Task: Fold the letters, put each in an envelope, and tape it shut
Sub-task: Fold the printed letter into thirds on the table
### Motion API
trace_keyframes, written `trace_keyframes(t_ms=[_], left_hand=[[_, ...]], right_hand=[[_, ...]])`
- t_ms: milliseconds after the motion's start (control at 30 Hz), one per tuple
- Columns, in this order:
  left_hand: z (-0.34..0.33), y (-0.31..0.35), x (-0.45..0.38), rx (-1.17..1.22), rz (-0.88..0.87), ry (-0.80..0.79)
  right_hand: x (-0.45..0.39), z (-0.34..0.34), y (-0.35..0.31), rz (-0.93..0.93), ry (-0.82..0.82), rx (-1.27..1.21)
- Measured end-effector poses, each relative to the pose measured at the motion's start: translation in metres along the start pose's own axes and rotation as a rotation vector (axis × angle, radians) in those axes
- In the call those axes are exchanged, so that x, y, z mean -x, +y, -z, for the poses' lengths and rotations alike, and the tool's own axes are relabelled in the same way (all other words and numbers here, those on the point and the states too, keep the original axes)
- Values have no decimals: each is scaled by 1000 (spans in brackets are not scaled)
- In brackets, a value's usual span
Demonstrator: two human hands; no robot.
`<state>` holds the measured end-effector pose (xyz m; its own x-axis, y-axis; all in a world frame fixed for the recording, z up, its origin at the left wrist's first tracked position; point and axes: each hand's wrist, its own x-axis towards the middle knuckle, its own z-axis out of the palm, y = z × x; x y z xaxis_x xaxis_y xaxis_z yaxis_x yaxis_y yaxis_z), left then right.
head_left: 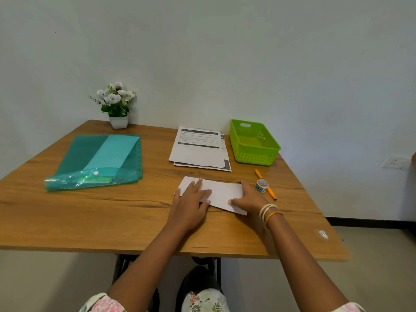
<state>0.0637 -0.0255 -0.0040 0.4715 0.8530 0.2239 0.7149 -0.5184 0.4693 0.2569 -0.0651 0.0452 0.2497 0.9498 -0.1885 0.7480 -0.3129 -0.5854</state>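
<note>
On the wooden table (90,212), a folded letter (221,192) lay under both hands. The left hand (191,199) pressed flat with straight fingers. The right hand (248,197) pinched its right end.

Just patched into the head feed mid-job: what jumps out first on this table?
Both hands work a folded white letter at the near middle of the wooden table: the left hand presses flat on it, the right hand grips its right end. A bright green basket stands at the far right beside a stack of printed letters. A teal plastic folder lies on the left.
</note>
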Motion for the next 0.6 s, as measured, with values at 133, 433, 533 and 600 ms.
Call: trace_keyframes(t_ms=[133,433,533,600], left_hand=[[-1,1,1,-80,4,-27],[0,5,-1,-230,-4,-43],[-2,5,-2,-260,10,-57],[-4,3,-3,-254,26,-82]], right_hand=[[-8,-7,2,-17,228,123],[7,-73,-16,206,303,393],[5,-72,-20,258,198,399],[2,-69,-19,256,166,425]])
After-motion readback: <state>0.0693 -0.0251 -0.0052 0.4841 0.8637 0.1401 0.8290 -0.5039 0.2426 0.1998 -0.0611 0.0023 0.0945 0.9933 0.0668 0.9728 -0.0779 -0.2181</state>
